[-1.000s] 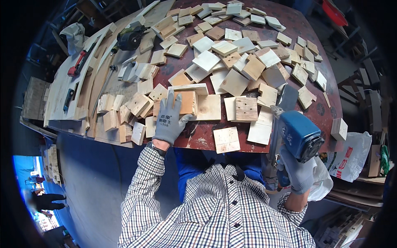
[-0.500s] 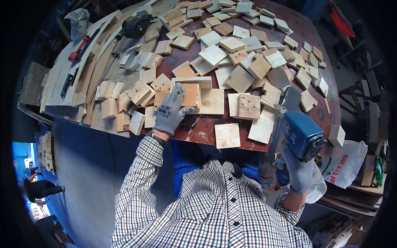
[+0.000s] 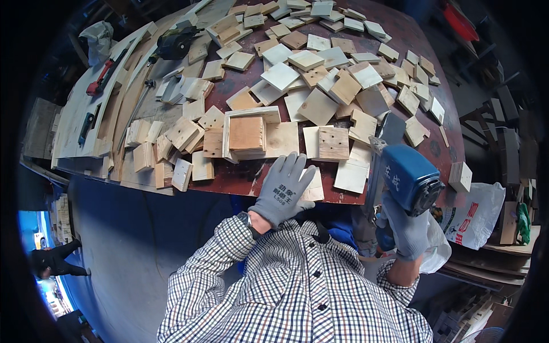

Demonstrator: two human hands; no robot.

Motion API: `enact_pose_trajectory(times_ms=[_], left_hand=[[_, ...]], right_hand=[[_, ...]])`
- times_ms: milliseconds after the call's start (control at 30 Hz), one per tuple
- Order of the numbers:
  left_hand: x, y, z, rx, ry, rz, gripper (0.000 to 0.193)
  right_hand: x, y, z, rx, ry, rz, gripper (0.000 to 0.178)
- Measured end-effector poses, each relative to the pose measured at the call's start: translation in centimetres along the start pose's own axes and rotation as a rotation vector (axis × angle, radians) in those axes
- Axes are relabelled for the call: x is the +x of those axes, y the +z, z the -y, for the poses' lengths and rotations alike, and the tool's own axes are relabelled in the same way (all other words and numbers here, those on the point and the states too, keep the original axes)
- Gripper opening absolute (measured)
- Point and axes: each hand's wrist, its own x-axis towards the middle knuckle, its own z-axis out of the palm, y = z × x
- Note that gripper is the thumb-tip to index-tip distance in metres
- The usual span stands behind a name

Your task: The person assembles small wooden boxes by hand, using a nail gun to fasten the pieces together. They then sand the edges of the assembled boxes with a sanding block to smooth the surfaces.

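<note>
At the counter's (image 3: 229, 180) front edge, the left hand (image 3: 283, 191) spreads over a pale block (image 3: 313, 186), contact unclear; the right hand (image 3: 407, 231) grips a blue power tool (image 3: 409, 171). One cornered wooden assembly (image 3: 247, 134) stands formed; scattered blocks (image 3: 345, 87) lie separate.

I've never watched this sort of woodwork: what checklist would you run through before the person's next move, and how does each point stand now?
1. Grey-gloved right hand gripping the blue and black power tool: ok.
2. Grey-gloved left hand apart from that tool: ok.
3. Left hand steadying the light-brown square wooden block: not ok; the hand is off it.
4. Pale square wooden board near the dark red table's front edge in full view: not ok; the left hand partly covers it.
5. Left hand touching that board: cannot tell.
6. Finger off the tool's trigger: cannot tell; it is hidden.
</note>
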Motion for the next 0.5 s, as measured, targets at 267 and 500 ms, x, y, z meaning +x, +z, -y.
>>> enact_pose_trajectory(times_ms=[267, 500], left_hand=[[-0.2, 2.0, -0.2, -0.213, -0.043, 0.096, 0.093], [-0.2, -6.5, 10.6, -0.034, -0.155, -0.183, 0.096]], right_hand=[[-0.6, -0.5, -0.7, 0.009, 0.046, -0.046, 0.026], [-0.1, -0.9, -1.4, 0.024, -0.02, -0.059, 0.026]])
